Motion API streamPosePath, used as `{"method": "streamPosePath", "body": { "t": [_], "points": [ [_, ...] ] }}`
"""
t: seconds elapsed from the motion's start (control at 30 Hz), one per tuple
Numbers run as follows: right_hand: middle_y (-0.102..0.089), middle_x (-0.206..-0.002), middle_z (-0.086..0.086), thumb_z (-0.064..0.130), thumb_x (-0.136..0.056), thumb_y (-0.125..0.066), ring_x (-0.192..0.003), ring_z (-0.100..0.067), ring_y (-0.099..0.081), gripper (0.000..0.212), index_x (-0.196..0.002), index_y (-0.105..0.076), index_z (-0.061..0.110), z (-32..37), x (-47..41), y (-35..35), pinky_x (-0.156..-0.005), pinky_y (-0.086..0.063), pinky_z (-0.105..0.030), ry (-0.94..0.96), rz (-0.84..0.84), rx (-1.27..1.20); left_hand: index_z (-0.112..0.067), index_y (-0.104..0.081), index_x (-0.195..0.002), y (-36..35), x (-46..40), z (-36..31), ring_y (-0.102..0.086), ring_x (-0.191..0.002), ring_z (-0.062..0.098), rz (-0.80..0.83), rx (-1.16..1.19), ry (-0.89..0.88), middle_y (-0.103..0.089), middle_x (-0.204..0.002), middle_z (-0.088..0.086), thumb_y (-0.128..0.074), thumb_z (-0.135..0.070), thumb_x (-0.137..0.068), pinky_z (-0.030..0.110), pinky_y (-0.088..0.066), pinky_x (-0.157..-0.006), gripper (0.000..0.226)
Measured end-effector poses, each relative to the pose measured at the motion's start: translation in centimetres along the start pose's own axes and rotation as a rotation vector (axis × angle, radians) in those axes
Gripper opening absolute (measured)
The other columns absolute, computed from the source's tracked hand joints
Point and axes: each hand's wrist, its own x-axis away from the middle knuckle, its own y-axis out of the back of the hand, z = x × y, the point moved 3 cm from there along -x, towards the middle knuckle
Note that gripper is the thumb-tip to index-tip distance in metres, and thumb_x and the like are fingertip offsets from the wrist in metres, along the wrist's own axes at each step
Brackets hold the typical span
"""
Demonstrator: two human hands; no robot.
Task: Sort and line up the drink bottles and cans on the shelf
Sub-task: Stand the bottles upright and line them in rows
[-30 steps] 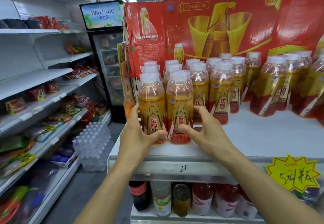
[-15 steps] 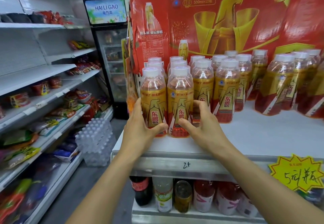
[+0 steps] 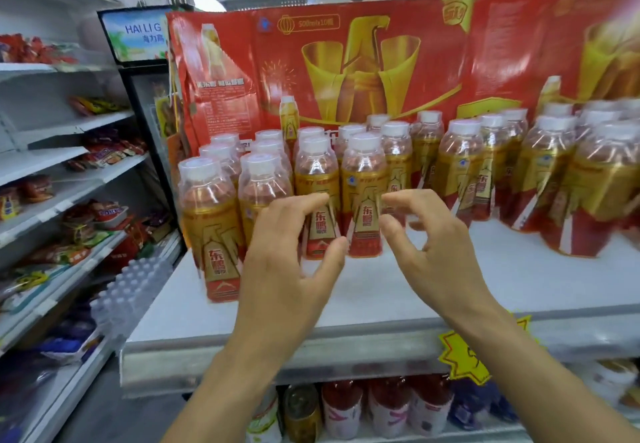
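Centrally in the frame, both hands hover over the white shelf (image 3: 398, 290) with fingers loosely curled and holding nothing. The left hand (image 3: 291, 262) sits just in front of the front bottles, thumb and fingers spread in a wide curve; whether a fingertip touches a label cannot be told through the blur. The right hand (image 3: 433, 252) is beside it, its fingers bent toward the thumb with a clear gap between them. Behind the hands, the drink bottles (image 3: 363, 193) stand upright in rows, gold and red labels and white caps, reaching from the left edge of the shelf across to the right of the frame. One bottle at the front left (image 3: 211, 231) stands nearest the shelf edge. A red display carton (image 3: 363, 61) rises behind the rows. Cans and bottles on the lower shelf (image 3: 343, 408) show at the bottom, and a yellow price tag (image 3: 464, 356) hangs at the lower right.
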Motion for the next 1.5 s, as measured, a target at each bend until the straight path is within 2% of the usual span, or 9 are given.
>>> {"method": "streamPosePath", "body": {
  "t": [0.17, 0.27, 0.4, 0.5, 0.67, 0.77, 1.1, 1.37, 1.5],
  "points": [
    [-0.059, -0.101, 0.008, 0.016, -0.09, -0.065, -0.089, -0.016, -0.059, 0.021, -0.111, -0.065, 0.019, -5.8, -0.7, 5.8, -0.075, -0.052, -0.04, -0.052, -0.036, 0.105, -0.023, -0.054, -0.127, -8.0, -2.0, -3.5, -0.052, -0.111, 0.005, 0.246, 0.131, -0.009, -0.054, -0.119, -0.012, -0.066, -0.033, -0.087, 0.02, -0.042, -0.094, 0.043],
    [-0.06, -0.108, 0.001, 0.012, -0.086, -0.069, -0.1, -0.022, -0.057, 0.026, -0.111, -0.064, 0.014, -8.7, -2.3, 9.6, -0.082, -0.049, -0.037, -0.057, -0.055, 0.203, -0.022, -0.05, -0.133, -12.4, -4.6, -5.2, -0.049, -0.115, 0.006, 0.333, 0.133, -0.029, -0.051, -0.125, -0.009, -0.071, -0.032, -0.086, 0.02, -0.04, -0.097, 0.052],
    [-0.052, -0.121, -0.007, 0.013, -0.083, -0.071, -0.117, -0.026, -0.046, 0.045, -0.124, -0.055, 0.011, -11.6, -4.4, 14.9, -0.096, -0.034, -0.027, -0.1, -0.19, 0.327, -0.022, -0.032, -0.146, -17.3, -8.4, -6.1, -0.038, -0.127, 0.007, 0.363, 0.107, 0.055, -0.038, -0.14, -0.006, -0.069, -0.036, -0.087, 0.018, -0.031, -0.102, 0.071],
    [-0.046, -0.131, -0.011, 0.017, -0.083, -0.072, -0.124, -0.025, -0.038, 0.058, -0.134, -0.046, 0.01, -13.9, -4.8, 18.3, -0.106, -0.034, -0.036, -0.184, -0.3, 0.374, -0.019, -0.022, -0.149, -20.1, -10.5, -5.9, -0.03, -0.136, 0.016, 0.313, -0.002, 0.057, -0.028, -0.148, 0.001, -0.07, -0.036, -0.086, 0.019, -0.022, -0.106, 0.081],
    [-0.036, -0.148, 0.001, 0.033, -0.086, -0.07, -0.133, -0.019, -0.039, 0.079, -0.149, -0.023, 0.026, -16.2, -5.4, 20.1, -0.104, -0.037, -0.037, -0.325, -0.091, 0.284, -0.022, -0.012, -0.152, -23.1, -13.1, -5.4, -0.039, -0.134, 0.021, 0.289, -0.029, 0.174, -0.029, -0.153, 0.003, -0.072, -0.042, -0.083, 0.032, -0.038, -0.104, 0.094],
    [-0.037, -0.151, 0.0, 0.038, -0.086, -0.07, -0.128, -0.027, -0.048, 0.087, -0.151, -0.012, 0.033, -16.8, -5.9, 20.3, -0.099, -0.043, -0.044, -0.347, 0.013, 0.335, -0.027, -0.009, -0.152, -24.4, -13.7, -5.2, -0.046, -0.132, 0.026, 0.286, -0.024, 0.245, -0.032, -0.154, 0.001, -0.074, -0.045, -0.08, 0.043, -0.045, -0.102, 0.099],
    [-0.058, -0.126, -0.004, 0.039, -0.079, -0.076, -0.097, -0.03, -0.061, 0.079, -0.14, -0.026, 0.032, -16.0, -6.4, 20.4, -0.082, -0.052, -0.045, -0.244, 0.056, 0.358, -0.027, -0.021, -0.149, -22.9, -12.4, -5.5, -0.057, -0.117, 0.017, 0.236, -0.033, 0.22, -0.051, -0.139, -0.004, -0.075, -0.049, -0.069, 0.044, -0.051, -0.096, 0.099],
    [-0.052, -0.111, 0.007, 0.042, -0.073, -0.079, -0.093, -0.025, -0.06, 0.078, -0.132, -0.029, 0.033, -10.7, -5.4, 15.9, -0.082, -0.053, -0.05, -0.14, 0.133, 0.218, -0.035, -0.014, -0.15, -15.5, -8.1, -6.3, -0.055, -0.121, 0.015, 0.198, -0.02, 0.224, -0.046, -0.145, -0.006, -0.08, -0.038, -0.073, 0.04, -0.051, -0.098, 0.102],
    [-0.053, -0.118, 0.003, 0.043, -0.075, -0.077, -0.096, -0.022, -0.059, 0.081, -0.138, -0.028, 0.038, -8.2, -4.9, 13.2, -0.084, -0.052, -0.046, -0.098, 0.174, 0.179, -0.047, -0.014, -0.146, -10.6, -6.4, -5.8, -0.064, -0.096, 0.012, 0.194, -0.061, 0.21, -0.05, -0.139, -0.01, -0.079, -0.034, -0.074, 0.039, -0.055, -0.088, 0.098]
  ]
}}
